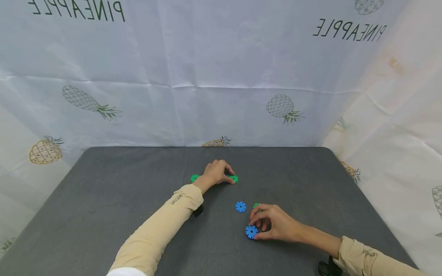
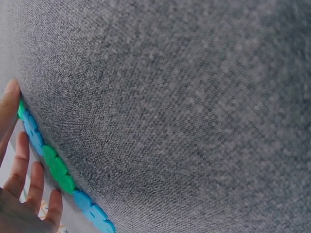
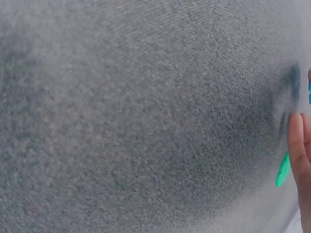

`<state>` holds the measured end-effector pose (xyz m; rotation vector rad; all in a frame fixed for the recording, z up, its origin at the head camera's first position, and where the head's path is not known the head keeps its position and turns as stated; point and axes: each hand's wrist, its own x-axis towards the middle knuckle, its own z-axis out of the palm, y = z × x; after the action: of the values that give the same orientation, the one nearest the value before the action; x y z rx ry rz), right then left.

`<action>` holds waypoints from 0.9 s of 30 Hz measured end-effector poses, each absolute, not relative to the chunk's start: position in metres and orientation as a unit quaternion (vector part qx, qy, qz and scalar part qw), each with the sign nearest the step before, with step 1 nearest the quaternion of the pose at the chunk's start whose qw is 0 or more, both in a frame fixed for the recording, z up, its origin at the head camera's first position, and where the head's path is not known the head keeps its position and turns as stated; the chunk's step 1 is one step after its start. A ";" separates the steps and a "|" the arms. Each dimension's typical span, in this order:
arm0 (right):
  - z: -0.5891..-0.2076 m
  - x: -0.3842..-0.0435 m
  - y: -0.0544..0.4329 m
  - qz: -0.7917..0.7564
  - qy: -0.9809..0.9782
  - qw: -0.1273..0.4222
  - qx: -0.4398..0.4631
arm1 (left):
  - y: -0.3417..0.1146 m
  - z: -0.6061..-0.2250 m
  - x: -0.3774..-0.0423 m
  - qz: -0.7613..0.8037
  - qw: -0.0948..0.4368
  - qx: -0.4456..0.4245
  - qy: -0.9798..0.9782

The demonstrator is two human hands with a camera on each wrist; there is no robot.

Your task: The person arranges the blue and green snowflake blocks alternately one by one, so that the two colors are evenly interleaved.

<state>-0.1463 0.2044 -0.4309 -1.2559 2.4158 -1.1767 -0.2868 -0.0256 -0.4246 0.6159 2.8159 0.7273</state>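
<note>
Near the back of the table my left hand (image 1: 215, 171) pinches a green notched disc (image 1: 235, 179) between thumb and forefinger. In the left wrist view that disc ends a row lying on the cloth, with a blue disc (image 2: 33, 133), a green disc (image 2: 59, 169) and another blue disc (image 2: 94, 212) beside it. Closer to the front, my right hand (image 1: 281, 224) holds a blue notched disc (image 1: 251, 232) by its edge with thumb and fingers. Just behind those fingers lies a green disc (image 1: 256, 205), partly hidden. The right wrist view shows only a sliver of the held disc.
A loose blue disc (image 1: 240, 207) lies on the grey table (image 1: 114, 191) between the hands. One more green disc (image 1: 195, 178) shows left of my left wrist. A white curtain (image 1: 221, 57) with pineapple prints hangs behind the table.
</note>
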 end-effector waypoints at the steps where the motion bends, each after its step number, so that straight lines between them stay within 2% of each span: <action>1: -0.430 -0.147 0.205 -0.398 0.812 0.084 -0.417 | -0.026 -0.424 -0.287 0.244 0.085 0.206 0.944; 20: -0.422 -0.168 0.210 -0.435 0.858 0.048 -0.270 | -0.026 -0.423 -0.286 0.245 0.088 0.202 0.944; 27: -0.422 -0.181 0.213 -0.427 0.870 0.036 -0.244 | -0.026 -0.422 -0.285 0.251 0.089 0.208 0.941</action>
<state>-0.1812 0.2131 -0.4220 -0.7508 2.6727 -1.3105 -0.2853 -0.0262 -0.4219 0.6183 2.8013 0.7459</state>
